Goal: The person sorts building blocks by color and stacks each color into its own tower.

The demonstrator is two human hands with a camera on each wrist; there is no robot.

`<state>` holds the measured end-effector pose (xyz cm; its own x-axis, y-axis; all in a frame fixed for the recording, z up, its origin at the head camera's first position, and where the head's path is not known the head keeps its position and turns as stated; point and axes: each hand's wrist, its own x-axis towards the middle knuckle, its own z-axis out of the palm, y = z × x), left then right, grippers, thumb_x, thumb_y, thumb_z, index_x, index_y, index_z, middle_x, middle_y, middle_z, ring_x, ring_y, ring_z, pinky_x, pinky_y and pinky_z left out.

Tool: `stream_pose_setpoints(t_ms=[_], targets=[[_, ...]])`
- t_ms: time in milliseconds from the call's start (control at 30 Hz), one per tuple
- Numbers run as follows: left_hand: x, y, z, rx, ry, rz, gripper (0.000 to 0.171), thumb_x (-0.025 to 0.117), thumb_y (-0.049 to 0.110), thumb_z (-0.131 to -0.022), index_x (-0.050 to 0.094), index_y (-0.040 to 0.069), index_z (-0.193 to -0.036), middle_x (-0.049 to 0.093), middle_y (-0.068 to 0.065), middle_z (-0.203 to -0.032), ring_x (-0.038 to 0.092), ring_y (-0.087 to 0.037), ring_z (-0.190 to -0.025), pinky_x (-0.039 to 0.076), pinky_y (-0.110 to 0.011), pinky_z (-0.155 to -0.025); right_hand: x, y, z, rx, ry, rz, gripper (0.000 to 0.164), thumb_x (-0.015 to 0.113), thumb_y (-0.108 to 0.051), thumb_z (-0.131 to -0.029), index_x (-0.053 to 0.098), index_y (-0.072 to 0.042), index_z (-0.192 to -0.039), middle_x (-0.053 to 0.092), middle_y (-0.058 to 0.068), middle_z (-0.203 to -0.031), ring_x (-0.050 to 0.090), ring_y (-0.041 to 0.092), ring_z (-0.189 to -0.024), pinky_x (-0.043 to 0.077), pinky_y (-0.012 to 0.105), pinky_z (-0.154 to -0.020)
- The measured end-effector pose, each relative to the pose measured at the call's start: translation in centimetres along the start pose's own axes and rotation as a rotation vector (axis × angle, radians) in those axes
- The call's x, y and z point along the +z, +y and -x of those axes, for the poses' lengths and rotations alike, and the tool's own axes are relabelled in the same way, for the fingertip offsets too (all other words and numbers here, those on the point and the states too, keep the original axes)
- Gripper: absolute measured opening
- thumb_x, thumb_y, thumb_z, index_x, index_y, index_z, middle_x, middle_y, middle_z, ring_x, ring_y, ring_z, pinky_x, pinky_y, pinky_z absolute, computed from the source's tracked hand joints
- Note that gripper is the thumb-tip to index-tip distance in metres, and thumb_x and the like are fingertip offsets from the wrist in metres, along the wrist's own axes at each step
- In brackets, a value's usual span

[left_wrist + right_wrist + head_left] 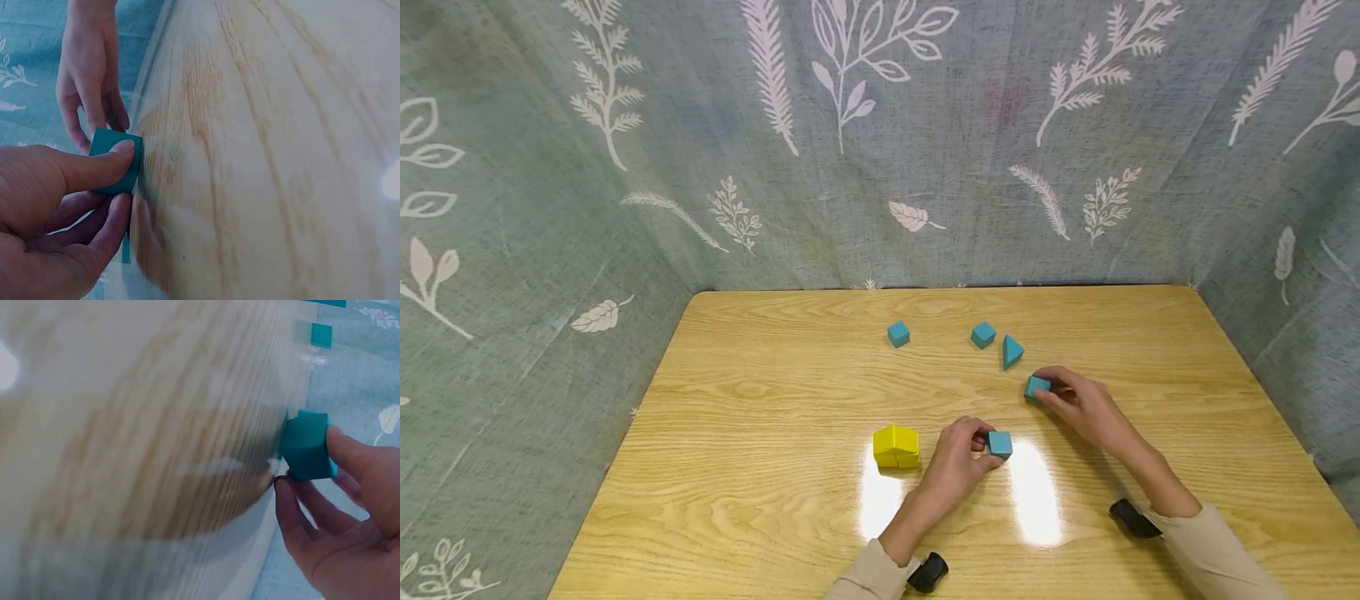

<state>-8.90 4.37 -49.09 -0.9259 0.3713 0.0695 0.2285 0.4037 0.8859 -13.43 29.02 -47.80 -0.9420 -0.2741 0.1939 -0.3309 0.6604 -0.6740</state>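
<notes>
My left hand (957,460) pinches a blue cube (999,443) between thumb and fingers, low over the front middle of the table. In the left wrist view the thumb lies on one face of this teal-looking cube (115,161), with the fingers beneath. Farther back and to the right, my right hand (1084,406) holds another blue cube (1037,387) by thumb and fingertips. From the right wrist, that block (305,447) appears at the fingertips. Just beyond it lies a blue triangular block (1012,352).
Two more blue cubes, one on the left (898,334) and one on the right (983,335), sit toward the back. Yellow blocks (896,447) form a small house shape left of my left hand. Patterned grey cloth (865,225) hangs behind the wooden table (760,375).
</notes>
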Motion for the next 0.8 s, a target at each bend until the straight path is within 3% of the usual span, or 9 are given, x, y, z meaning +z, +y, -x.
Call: stream_pose_setpoints(t_ms=[300, 800], targets=[[-0.1, -0.1, 0.0, 0.032, 0.004, -0.015, 0.028, 0.085, -0.002, -0.082, 0.071, -0.003, -0.106, 0.066, -0.007, -0.096, 0.063, -0.011, -0.083, 0.054, -0.016, -0.075, 0.4, -0.4, 0.9, -0.06, 0.001, -0.116, 0.038, 0.076, 0.005, -0.089, 0.065, 0.007, -0.126, 0.064, 0.019, -0.113, 0.068, 0.035, -0.097, 0.061, 0.036, -0.083], [-0.1, 0.0, 0.0, 0.039, 0.003, -0.002, 0.027, 0.084, -0.004, -0.082, 0.071, -0.004, -0.106, 0.066, -0.008, -0.095, 0.063, -0.012, -0.082, 0.054, -0.016, -0.075, 1.2, -1.4, 3.0, -0.213, -0.047, -0.143, 0.039, 0.082, 0.006, -0.082, 0.068, -0.004, -0.117, 0.066, 0.007, -0.11, 0.069, 0.02, -0.097, 0.062, 0.036, -0.079]])
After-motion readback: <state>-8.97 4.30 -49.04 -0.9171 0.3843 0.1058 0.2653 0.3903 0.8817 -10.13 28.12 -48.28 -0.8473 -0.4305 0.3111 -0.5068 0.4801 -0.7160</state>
